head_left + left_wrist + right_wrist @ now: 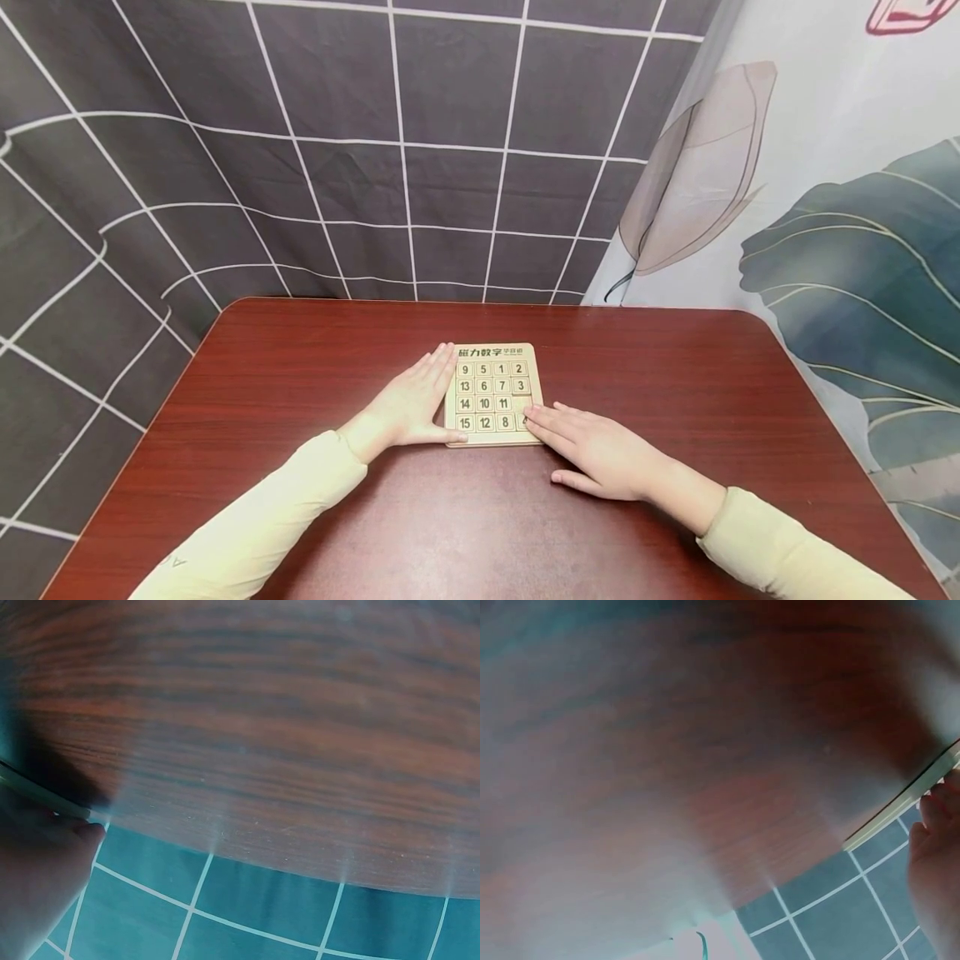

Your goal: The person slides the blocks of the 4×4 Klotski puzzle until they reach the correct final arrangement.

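A wooden number slide puzzle [495,437] lies flat on the table, with numbered square tiles in a frame and dark Chinese lettering on top. My left hand [411,404] rests along its left edge, fingers straight and thumb over the lower left corner. The fingertips of my right hand [603,454] touch the 4 tile at the lower right and partly cover it. Directly above that tile, below the 3 tile [521,386], the frame shows a bare slot. In the right wrist view the puzzle's pale edge [900,802] runs beside the fingers.
The reddish-brown wooden table [300,333] has rounded far corners. Behind it hangs a dark grey curtain [457,92] with a white grid. A white cloth with large leaf prints [862,250] hangs at the right, and a thin dark cord [619,285] shows at the table's far edge.
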Demonstrator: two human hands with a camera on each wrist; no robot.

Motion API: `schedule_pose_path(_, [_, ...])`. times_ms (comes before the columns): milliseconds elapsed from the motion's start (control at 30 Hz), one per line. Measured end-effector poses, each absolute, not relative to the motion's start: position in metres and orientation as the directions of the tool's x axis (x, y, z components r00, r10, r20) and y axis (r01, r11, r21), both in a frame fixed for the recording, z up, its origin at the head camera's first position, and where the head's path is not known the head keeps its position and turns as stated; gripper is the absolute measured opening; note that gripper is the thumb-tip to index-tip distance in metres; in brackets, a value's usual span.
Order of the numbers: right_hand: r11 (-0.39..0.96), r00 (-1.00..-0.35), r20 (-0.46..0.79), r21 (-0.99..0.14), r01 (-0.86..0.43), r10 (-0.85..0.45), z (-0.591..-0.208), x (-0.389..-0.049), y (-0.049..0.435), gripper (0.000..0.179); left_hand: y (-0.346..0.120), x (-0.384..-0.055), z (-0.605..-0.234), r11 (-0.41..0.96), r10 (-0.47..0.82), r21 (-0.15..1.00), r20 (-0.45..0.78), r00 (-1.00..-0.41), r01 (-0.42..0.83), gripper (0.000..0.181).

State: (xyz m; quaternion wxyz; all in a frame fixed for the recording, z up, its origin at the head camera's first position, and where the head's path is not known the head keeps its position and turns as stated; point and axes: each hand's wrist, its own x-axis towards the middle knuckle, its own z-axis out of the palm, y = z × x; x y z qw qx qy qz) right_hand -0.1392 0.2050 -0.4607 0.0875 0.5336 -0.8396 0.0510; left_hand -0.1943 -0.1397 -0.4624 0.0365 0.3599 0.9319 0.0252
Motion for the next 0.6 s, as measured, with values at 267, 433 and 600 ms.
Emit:
schedule_pose_path(267, [0.45, -0.442, 0.197, -0.009, -0.893, -0.875, -0.459, -0.153, 0.206, 0.066, -0.14, -0.194, -0.461, 0.736, 0.677, 0.078, -0.043, -0.735, 0.673, 0.126])
schedule_pose_path(433, [0.489, -0.487, 0.177, -0.033, -0.871, -0.855, -0.458, -0.169, 0.204, 0.065, -0.139, -0.193, -0.459, 0.737, 0.675, 0.083, -0.048, -0.736, 0.671, 0.126])
schedule_pose_path(600, [0.519, -0.519, 0.139, -0.04, -0.854, -0.843, -0.456, -0.181, 0.199, 0.066, -0.139, -0.192, -0.457, 0.737, 0.675, 0.093, -0.044, -0.737, 0.669, 0.126])
